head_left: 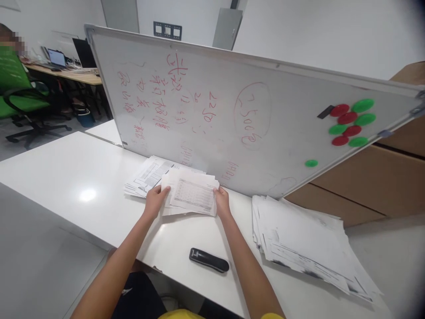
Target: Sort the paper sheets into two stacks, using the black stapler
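Note:
Between my two hands is a small, uneven bundle of printed paper sheets, the top one showing a table of text. My left hand grips its left edge with the thumb on top. At the right edge, my right hand pinches the sheets in the same way; the fingers underneath are hidden. Behind the bundle and to its left lies a stack of printed papers, partly covered by it. A black stapler rests on the white table, between my forearms and nearer to me.
A whiteboard with red writing stands on its side along the table's back. Round red and green magnets cling to it. At the right sits a large pile of papers, with cardboard boxes behind. A person sits in a green chair far left.

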The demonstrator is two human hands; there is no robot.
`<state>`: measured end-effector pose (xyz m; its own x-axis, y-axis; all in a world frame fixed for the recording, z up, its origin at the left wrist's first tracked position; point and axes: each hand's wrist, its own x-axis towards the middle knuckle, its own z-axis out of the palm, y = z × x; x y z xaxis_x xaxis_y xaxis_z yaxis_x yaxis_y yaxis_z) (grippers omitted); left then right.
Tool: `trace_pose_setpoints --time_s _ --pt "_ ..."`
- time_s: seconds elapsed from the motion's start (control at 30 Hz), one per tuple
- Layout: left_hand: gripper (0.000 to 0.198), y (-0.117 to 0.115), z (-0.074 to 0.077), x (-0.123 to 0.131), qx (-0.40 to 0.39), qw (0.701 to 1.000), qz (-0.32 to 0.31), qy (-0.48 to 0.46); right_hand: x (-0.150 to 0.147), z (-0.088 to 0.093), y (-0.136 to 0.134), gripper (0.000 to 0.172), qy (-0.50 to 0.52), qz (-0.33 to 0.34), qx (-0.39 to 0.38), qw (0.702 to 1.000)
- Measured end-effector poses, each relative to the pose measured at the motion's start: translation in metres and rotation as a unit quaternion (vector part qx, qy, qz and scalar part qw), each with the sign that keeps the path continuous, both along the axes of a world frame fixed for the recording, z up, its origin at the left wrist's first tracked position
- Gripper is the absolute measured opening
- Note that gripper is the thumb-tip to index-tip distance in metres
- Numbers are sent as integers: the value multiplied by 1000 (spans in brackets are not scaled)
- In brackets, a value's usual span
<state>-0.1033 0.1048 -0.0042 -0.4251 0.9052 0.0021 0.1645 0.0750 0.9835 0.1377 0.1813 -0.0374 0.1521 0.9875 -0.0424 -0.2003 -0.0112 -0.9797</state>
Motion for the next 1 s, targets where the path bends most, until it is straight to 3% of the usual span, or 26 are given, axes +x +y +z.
trace_pose_setpoints --time_s 0.13,0.27,0.33,0.4,0.47,0.53,0.6,0.7,0.8,0.93,1.0 --pt "38 13 4 -21 2 998 50 44 16 -2 -2 25 -4 -59 -4 998" --pt "27 28 10 -59 -3 987 99 123 43 6 -18 32 -1 -100 9 995" --pt "21 31 13 -69 -1 974 126 189 55 13 -31 34 -3 -113 27 993" --pt "29 27 16 -68 53 947 140 286 64 23 -47 35 -5 -119 48 992" --pt "37 17 22 -53 146 918 59 364 71 31 -65 34 -17 -118 82 990" --pt "44 6 29 -28 200 900 -107 372 75 36 -82 31 -36 -119 120 985" --pt "62 -3 35 2 173 900 -239 321 78 38 -99 27 -53 -125 149 979" --pt "79 -7 35 41 105 916 -344 177 84 40 -120 22 -62 -136 164 975" --pt "71 -3 27 66 115 921 -368 58 95 39 -134 21 -62 -149 169 972" --pt "74 0 13 85 93 938 -335 11 111 30 -142 19 -45 -163 156 973" --pt "64 0 8 90 62 946 -317 5 116 24 -143 20 -34 -175 149 973"
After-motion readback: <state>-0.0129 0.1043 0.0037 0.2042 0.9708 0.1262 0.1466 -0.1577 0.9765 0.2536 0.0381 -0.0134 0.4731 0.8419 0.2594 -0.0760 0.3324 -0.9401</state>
